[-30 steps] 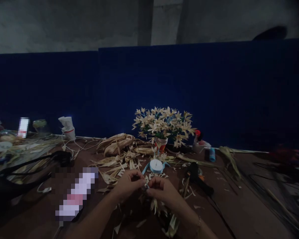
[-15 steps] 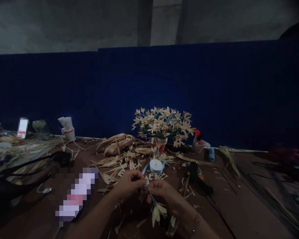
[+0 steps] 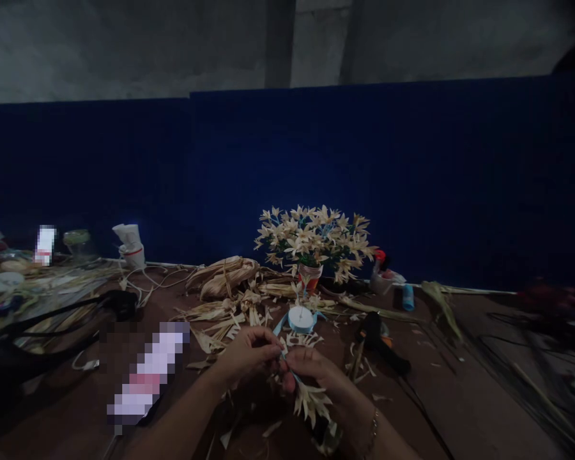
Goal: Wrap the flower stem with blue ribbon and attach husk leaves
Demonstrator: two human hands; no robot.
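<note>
Between my hands is a pale husk flower [image 3: 311, 402] on a thin, blue-wrapped stem, its petals hanging down toward me. My left hand [image 3: 255, 358] pinches the upper end of the stem between thumb and fingers. Close beside it, my right hand [image 3: 311, 364] grips the stem nearer the petals. Just beyond my fingers lies a white roll with light blue ribbon [image 3: 300, 319], a small flower standing upright at it. Farther back, a bunch of similar flowers [image 3: 316, 236] stands in a red and white pot [image 3: 309, 277].
Dried corn husks [image 3: 227, 278] and scraps lie behind my hands. A black glue gun [image 3: 383, 345] with a cord rests at right. Left are a blurred-out phone [image 3: 148, 377], a black strap-like object [image 3: 52, 326] and a white cup [image 3: 130, 248]. A blue panel [image 3: 220, 172] closes off the back.
The flower has turned, so its petals now point more to the right and spread wider. My right wrist has rotated slightly; my left hand has barely moved.
</note>
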